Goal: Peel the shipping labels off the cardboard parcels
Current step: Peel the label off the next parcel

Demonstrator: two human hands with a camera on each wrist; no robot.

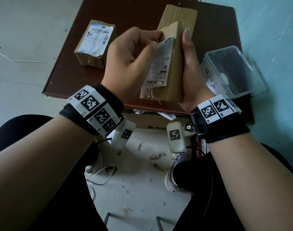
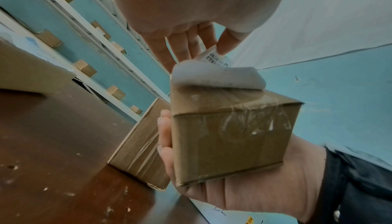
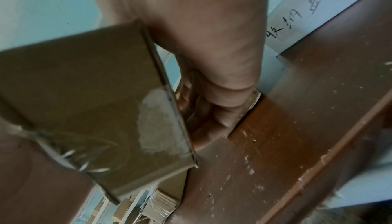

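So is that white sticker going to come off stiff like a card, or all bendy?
Probably bendy: the shipping label already curls away from the held parcel where the left hand pinches its edge. It looks like thin paper, so it might tear. Its peeled underside droops, so it likely flops once free.

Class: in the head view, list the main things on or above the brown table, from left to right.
Small taped cardboard parcel with white label → left hand → white shipping label being peeled → right hand → clear plastic box.

Storeroom: shelves [image 2: 89, 31] of cardboard boxes [image 2: 86, 68]
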